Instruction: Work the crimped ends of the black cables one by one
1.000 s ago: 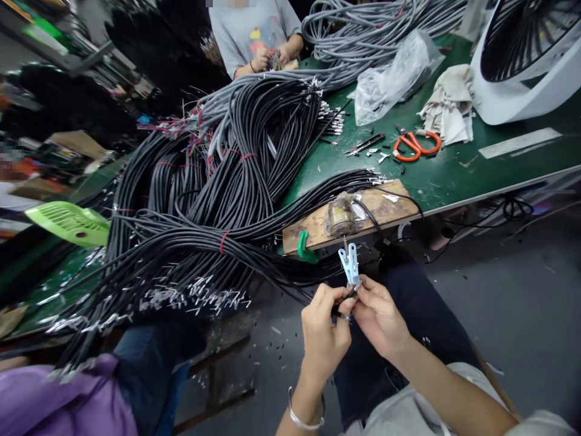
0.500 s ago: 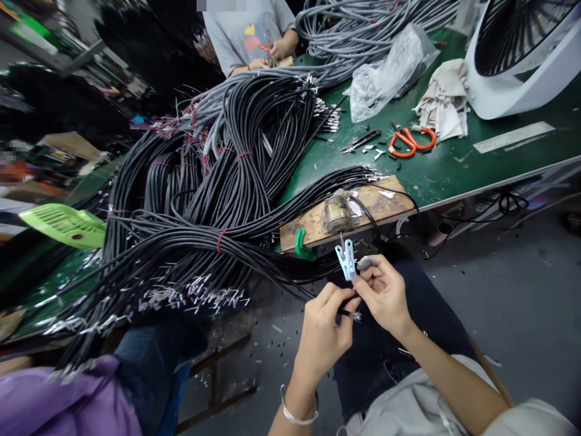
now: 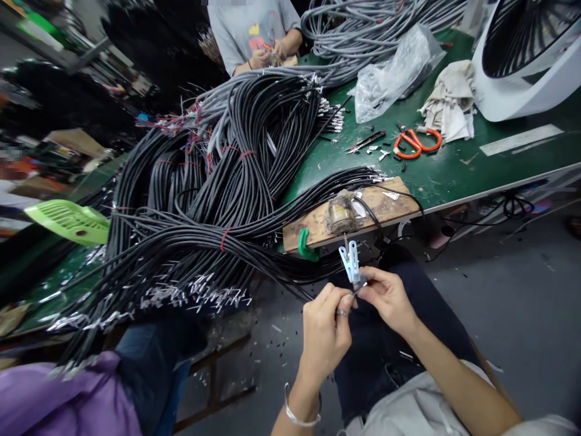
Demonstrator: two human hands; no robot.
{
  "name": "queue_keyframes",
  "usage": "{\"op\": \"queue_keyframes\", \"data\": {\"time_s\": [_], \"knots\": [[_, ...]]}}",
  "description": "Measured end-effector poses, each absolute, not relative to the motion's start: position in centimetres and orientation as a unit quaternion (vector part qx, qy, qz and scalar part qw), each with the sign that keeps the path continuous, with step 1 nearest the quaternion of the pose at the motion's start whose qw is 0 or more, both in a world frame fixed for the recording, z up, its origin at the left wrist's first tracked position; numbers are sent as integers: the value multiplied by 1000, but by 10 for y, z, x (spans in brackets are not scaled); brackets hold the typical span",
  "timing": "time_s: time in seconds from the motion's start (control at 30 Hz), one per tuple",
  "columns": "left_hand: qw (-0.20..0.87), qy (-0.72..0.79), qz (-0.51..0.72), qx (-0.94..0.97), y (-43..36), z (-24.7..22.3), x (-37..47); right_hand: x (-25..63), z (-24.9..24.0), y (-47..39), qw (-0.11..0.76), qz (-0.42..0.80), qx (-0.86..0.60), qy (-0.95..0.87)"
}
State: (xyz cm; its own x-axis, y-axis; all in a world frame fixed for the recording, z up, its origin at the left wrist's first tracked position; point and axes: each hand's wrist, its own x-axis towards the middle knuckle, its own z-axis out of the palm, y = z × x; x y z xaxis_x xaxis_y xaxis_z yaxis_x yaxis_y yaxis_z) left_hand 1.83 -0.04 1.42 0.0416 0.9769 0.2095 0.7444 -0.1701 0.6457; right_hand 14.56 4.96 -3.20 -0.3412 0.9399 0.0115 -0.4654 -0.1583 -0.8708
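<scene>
My left hand is closed in a pinch on a black cable, most of which is hidden by the fingers. Facing it, my right hand pinches the thin wire end of the same cable. Both sets of fingertips meet just under a light blue clothespin. That clothespin sits on the shaft of a small motor, which is fixed to a wooden board. Black cables with bare silvery ends lie across the board, and a green clamp grips its front edge.
Big bundles of black cable cover the green table on the left. Orange-handled scissors, tweezers, a cloth, a plastic bag and a white fan lie farther right. A co-worker sits opposite; a purple sleeve shows at left.
My right fingertips have dropped slightly and closed in on the left ones under the clothespin. The cable end that stuck out below my left hand no longer shows there.
</scene>
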Motion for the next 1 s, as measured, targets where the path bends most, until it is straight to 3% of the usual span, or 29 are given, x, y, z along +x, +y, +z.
{"op": "queue_keyframes", "data": {"time_s": [0.1,0.2,0.3,0.4,0.53,0.6,0.7,0.77,0.87,1.0], "knots": [[128,647,355,662,0,11,27,125,-34,41,556,664,-354,-353],[74,668,370,642,-1,8,34,117,-40,36,625,514,-413,-418],[120,664,352,649,1,9,29,124,-46,36,665,364,-391,-522],[241,603,355,672,5,14,14,133,-42,35,613,505,-351,-496],[324,502,410,689,11,18,0,147,-25,40,428,815,-223,-321],[316,501,416,689,12,19,1,158,-18,52,326,874,-180,-313],[289,521,407,692,10,19,7,177,-14,77,215,868,-188,-405],[271,532,412,688,8,20,10,186,-13,94,208,832,-241,-455],[257,535,440,673,5,21,12,184,-9,110,280,786,-293,-468],[260,534,502,629,7,21,13,156,-6,110,338,811,-218,-424]]}}
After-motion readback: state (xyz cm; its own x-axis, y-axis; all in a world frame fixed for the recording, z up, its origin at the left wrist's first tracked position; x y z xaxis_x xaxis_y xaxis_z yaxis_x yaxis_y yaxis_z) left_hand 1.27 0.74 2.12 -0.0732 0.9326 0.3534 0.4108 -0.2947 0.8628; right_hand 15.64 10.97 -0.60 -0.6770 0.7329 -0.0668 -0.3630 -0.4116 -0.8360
